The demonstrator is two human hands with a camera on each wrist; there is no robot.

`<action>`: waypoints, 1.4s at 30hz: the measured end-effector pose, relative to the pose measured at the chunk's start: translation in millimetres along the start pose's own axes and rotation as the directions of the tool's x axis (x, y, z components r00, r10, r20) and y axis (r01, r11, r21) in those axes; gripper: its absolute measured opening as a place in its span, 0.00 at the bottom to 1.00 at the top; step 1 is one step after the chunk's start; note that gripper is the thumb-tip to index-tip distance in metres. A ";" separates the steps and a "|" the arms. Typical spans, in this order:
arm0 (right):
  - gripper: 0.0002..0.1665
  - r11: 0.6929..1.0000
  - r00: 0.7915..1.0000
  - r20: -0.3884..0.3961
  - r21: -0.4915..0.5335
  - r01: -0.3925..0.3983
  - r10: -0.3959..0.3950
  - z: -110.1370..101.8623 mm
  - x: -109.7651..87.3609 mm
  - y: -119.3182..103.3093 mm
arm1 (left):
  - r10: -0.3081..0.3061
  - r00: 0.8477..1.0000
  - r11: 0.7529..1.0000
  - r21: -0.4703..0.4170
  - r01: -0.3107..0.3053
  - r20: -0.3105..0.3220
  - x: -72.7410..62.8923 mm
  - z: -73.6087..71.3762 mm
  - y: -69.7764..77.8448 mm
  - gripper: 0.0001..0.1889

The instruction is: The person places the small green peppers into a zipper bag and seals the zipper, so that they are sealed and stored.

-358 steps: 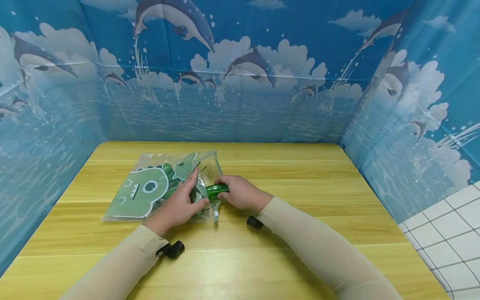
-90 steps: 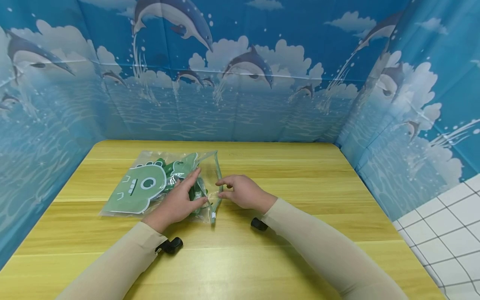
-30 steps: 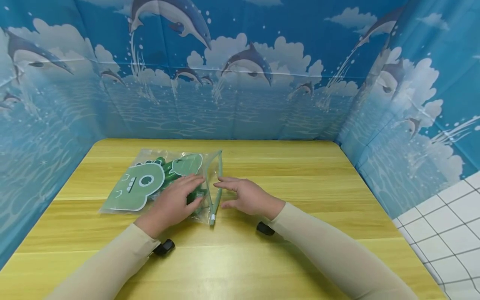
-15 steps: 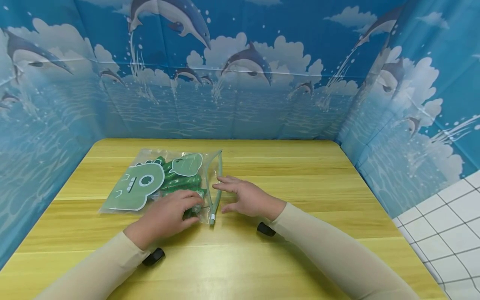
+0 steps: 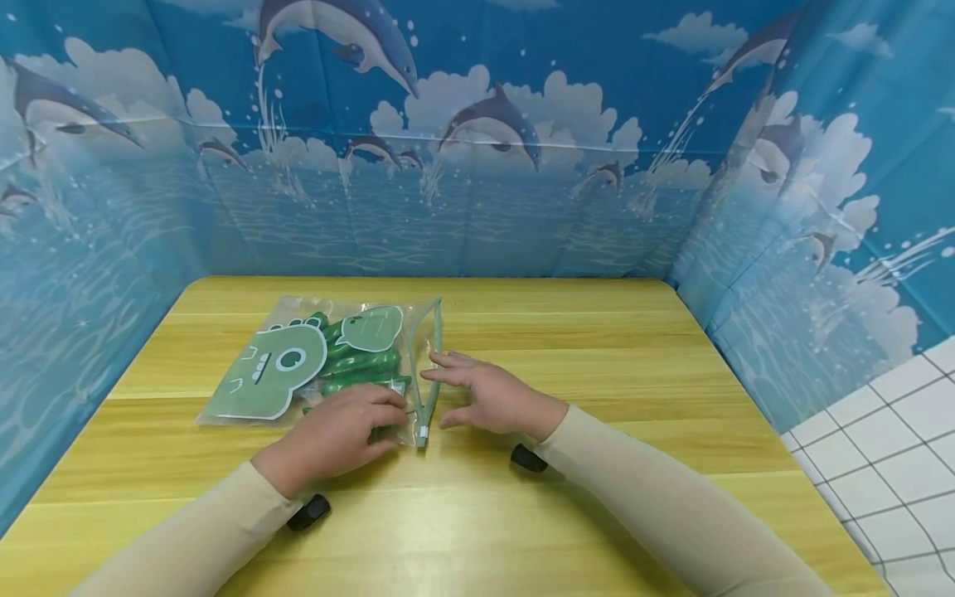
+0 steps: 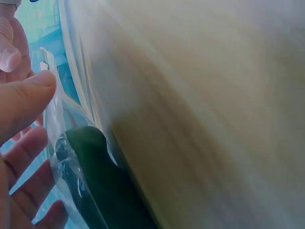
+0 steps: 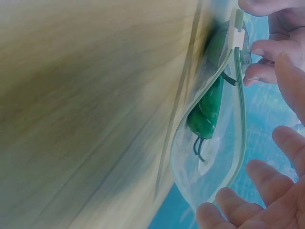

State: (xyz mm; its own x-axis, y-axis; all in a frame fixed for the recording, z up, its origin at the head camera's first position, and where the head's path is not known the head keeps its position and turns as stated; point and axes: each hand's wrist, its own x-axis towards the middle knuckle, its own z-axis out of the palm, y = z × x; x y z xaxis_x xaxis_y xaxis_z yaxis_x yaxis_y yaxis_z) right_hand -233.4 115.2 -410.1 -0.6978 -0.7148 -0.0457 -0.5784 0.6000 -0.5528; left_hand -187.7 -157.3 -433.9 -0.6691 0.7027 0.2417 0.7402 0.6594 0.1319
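Observation:
A clear slider zip bag point(image 5: 272, 390) with a green dinosaur print lies on the table's left half. Inside are several glossy dark-green, long vegetable-like pieces point(image 5: 366, 362); one piece point(image 7: 205, 114) shows thin dark strands at its tip in the right wrist view. The bag's mouth gapes toward the right, its white slider point(image 5: 424, 431) at the near end. My left hand point(image 5: 336, 435) is over the bag's near side, fingers loosely bent, fingertips right at the plastic. Beside the mouth my right hand point(image 5: 496, 398) has spread fingers and holds nothing.
The yellow wood-grain table point(image 5: 597, 373) backs onto a blue dolphin-print curtain point(image 5: 477, 224) that also covers both sides. White floor tiles point(image 5: 888, 452) show beyond the table at right. A black wrist camera point(image 5: 307, 512) hangs under the left sleeve.
The right hand has let go of a green piece that it was feeding into the bag. My left hand has slid from the bag's middle toward its near edge, uncovering more green pieces.

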 end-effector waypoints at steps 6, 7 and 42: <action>0.46 1.000 1.000 0.000 0.005 -0.003 0.003 0.2 0.5 -0.1 | -0.003 1.000 1.000 0.000 0.003 0.023 0.9 1.4 0.0 0.16; 0.46 1.000 1.000 0.000 0.005 -0.002 0.002 0.2 0.5 -0.1 | -0.003 1.000 1.000 -0.001 0.003 0.029 1.2 1.4 0.1 0.16; 0.45 1.000 1.000 0.000 0.027 0.002 -0.002 5.4 1.8 -1.4 | -0.041 0.995 0.999 0.038 0.038 0.092 9.6 8.5 4.8 0.11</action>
State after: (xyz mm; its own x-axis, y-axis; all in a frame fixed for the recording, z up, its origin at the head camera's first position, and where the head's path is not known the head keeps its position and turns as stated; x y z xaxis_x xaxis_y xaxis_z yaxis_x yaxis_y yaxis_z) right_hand -231.6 111.1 -413.8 -0.6971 -0.7156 -0.0446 -0.5676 0.5888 -0.5754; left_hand -191.2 -145.1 -439.1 -0.7025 0.6963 0.1470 0.7111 0.6953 0.1044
